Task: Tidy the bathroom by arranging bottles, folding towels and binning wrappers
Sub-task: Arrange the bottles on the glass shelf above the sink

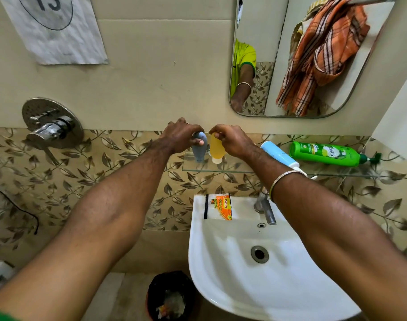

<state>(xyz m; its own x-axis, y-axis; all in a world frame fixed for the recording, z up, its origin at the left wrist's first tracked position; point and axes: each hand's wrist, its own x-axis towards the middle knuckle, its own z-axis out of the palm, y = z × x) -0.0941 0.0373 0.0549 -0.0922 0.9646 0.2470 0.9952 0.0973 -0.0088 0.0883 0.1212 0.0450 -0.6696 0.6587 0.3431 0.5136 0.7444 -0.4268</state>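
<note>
The left hand [180,135] is closed from above around a small grey-blue plastic bottle [199,145], thumb across its front, while the right hand [231,141] is closed the same way around a small yellow plastic bottle with a white cap [217,148]. Both bottles stand cap-down, side by side and nearly touching, at the left end of a clear glass wall shelf [221,169]; gripping them by their upper ends looks like a way to set each one upright and square against the wall, so the step in hand is probably the arranging of bottles. Further right on the same shelf a light blue cylindrical pump bottle [277,154] and a bright green pump bottle with a printed label [325,154] lie on their sides, nozzles pointing right, and probably remain to be stood up. Below the shelf, an orange-and-white printed sachet wrapper [218,207] rests on the back ledge of the white ceramic wash basin [221,274], left of the metal tap [265,209], apart from the dark round waste bin [171,295] on the floor beneath, which already holds some scraps. An orange checked cloth towel [323,56] shows only in the rounded wall mirror [258,114], bunched over a rail, unfolded
</note>
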